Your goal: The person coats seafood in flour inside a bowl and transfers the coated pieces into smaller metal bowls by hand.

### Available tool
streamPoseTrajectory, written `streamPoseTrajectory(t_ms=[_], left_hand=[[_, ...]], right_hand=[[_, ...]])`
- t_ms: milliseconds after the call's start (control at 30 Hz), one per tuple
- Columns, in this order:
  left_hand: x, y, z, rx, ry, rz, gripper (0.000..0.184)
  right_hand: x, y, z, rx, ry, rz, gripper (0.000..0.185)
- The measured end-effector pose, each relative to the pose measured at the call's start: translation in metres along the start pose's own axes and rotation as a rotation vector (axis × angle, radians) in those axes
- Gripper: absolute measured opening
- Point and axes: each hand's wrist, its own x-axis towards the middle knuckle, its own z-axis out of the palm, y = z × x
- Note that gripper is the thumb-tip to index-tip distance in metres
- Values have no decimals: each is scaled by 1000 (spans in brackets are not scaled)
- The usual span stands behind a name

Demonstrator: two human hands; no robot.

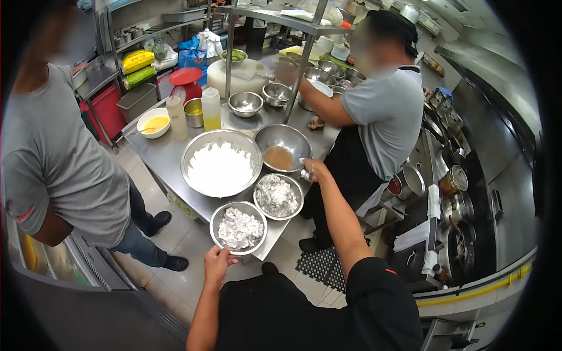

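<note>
At the table's near corner, my left hand (219, 262) grips the rim of a metal bowl (239, 228) of white-coated pieces. My right hand (316, 171), with white powder on its fingers, is closed beside the right rim of a larger metal bowl (283, 147) with brownish liquid in it; what it holds, if anything, is too small to tell. Between the hands sits another bowl of floured pieces (278, 196). A wide bowl of white flour (220, 163) stands behind them to the left.
A yellow-filled bowl (154, 123), squeeze bottles (211, 109) and small steel bowls (245, 104) stand farther back. One person (383, 105) works at the table's right side; another (70, 152) stands at the left. A shelf post (298, 76) rises from the table.
</note>
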Motion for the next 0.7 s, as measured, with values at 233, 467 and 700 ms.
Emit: streamPoseTrajectory(t_ms=[233,467,700], left_hand=[[-19,-5,-2,-16,-69,-48,18],[-31,-9,11,-42,-76,-45,17],[-16,-16,24,-50,-91,-30,20]], right_hand=[[-1,-16,8,-74,96,-50,31],[-40,-26,1,37,213,-157,32],[-53,-45,-29,-61,440,-156,41]])
